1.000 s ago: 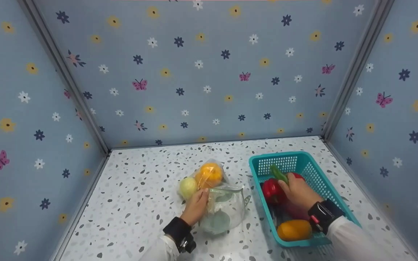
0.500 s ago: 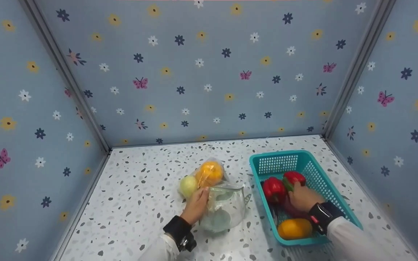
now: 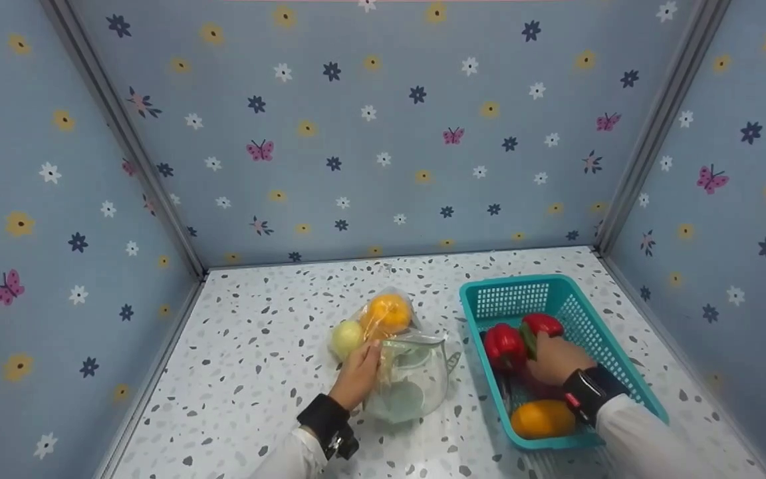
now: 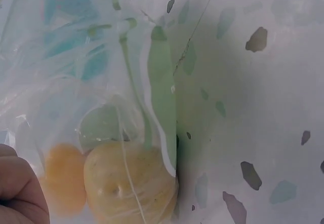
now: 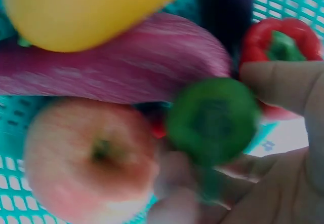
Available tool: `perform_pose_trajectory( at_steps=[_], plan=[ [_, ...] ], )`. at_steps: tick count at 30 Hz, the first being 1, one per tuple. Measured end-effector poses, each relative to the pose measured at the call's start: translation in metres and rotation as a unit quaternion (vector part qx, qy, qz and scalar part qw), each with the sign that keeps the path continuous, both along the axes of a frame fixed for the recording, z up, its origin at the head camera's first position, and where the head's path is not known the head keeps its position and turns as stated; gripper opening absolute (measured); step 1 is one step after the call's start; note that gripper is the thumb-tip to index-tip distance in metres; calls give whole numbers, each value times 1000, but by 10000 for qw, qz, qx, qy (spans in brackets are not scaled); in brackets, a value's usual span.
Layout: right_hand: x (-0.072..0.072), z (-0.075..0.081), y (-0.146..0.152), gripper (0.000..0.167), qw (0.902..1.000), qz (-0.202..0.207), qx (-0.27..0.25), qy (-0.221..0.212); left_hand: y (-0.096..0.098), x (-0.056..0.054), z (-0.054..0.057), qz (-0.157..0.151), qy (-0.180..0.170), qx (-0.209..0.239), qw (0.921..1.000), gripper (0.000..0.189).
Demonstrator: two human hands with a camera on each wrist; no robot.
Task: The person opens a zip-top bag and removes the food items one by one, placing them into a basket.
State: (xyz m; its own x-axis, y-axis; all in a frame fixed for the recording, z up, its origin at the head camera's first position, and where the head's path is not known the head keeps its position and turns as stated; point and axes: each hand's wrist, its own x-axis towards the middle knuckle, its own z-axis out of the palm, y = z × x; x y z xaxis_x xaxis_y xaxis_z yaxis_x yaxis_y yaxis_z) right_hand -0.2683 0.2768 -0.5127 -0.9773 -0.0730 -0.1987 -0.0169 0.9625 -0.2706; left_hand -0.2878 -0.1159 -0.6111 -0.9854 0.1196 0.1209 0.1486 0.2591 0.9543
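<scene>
My left hand (image 3: 358, 374) pinches the edge of a clear plastic bag (image 3: 413, 396) with green printing, lying on the table. A round pale yellow item (image 3: 346, 339) and an orange one (image 3: 388, 315) show through the plastic. Over in the turquoise basket (image 3: 483, 382), my right hand (image 3: 559, 362) grips a long green pepper (image 5: 212, 120), its stem end facing the right wrist camera. Two red bell peppers (image 3: 505, 347) lie beside it. In the right wrist view an apple (image 5: 86, 158) and a purple eggplant (image 5: 126, 62) sit close to the fingers.
A yellow oblong item (image 3: 542, 419) rests at the basket's near end. Something dark purple (image 5: 225, 11) lies behind the eggplant. Flower-patterned panels (image 3: 383, 133) enclose the speckled table (image 3: 250, 332) at the back and both sides.
The right hand has lowered the green pepper deeper into the basket, beside the red bell peppers, from where it stuck up toward the back. The left hand keeps its hold on the bag.
</scene>
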Motion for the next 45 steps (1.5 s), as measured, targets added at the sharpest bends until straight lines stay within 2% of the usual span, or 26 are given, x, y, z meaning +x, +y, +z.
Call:
perform_pose_trajectory(
  at_steps=[2,3,4,5,6,9,10,11,12,17,20,23,24,27,30,34,37,43,45],
  plan=[
    [1,7,-7,41,9996,-9,12,294,-5,-19,-31,33,109,-68,9999,49],
    [1,10,-12,38,9988,3,33,485,-7,-19,-33,-1,300,-75,9995,49],
    [2,14,-18,35,9976,31,41,689,-9,-24,-41,-11,438,-62,9990,48],
    [3,17,-24,34,9959,79,56,899,-9,-21,-35,-45,394,17,9992,49],
    [4,19,-31,34,9938,160,62,1103,-7,-14,-23,-93,442,64,9990,48],
    [8,24,-55,33,9869,466,-14,1544,-2,14,19,-201,517,241,9982,43],
    [11,25,-64,32,9847,591,-93,1636,-1,12,17,-191,520,268,9981,43],
    [13,26,-73,31,9821,715,-161,1738,0,17,26,-185,451,296,9984,43],
    [16,27,-82,29,9796,824,-250,1814,1,19,30,-178,474,279,9983,42],
    [29,28,-121,21,9691,1173,-762,2030,0,21,34,-173,427,321,9984,42],
    [32,28,-139,17,9639,1461,-1024,1976,-4,10,17,-289,815,438,9953,42],
    [34,25,-157,14,9547,1961,-1139,1929,-6,9,15,-275,893,550,9941,41],
    [34,23,-162,12,9510,2123,-1148,1933,-6,10,18,-232,800,573,9949,41],
    [34,18,-178,10,9426,2491,-1052,1961,-3,20,40,17,218,556,9982,41],
    [33,13,-191,9,9418,2627,-886,1902,-2,24,50,219,-81,456,9987,40],
    [29,5,-205,8,9430,2680,-553,1893,-2,24,53,395,-122,363,9985,40],
    [28,-3,-214,7,9397,2722,-253,2053,-5,23,51,477,-76,349,9982,40],
    [29,-19,-228,19,9208,2958,150,2539,-10,22,47,558,-71,244,9981,39],
    [28,-24,-232,24,9181,2992,211,2593,-12,21,46,580,-77,195,9981,39]
  ],
)
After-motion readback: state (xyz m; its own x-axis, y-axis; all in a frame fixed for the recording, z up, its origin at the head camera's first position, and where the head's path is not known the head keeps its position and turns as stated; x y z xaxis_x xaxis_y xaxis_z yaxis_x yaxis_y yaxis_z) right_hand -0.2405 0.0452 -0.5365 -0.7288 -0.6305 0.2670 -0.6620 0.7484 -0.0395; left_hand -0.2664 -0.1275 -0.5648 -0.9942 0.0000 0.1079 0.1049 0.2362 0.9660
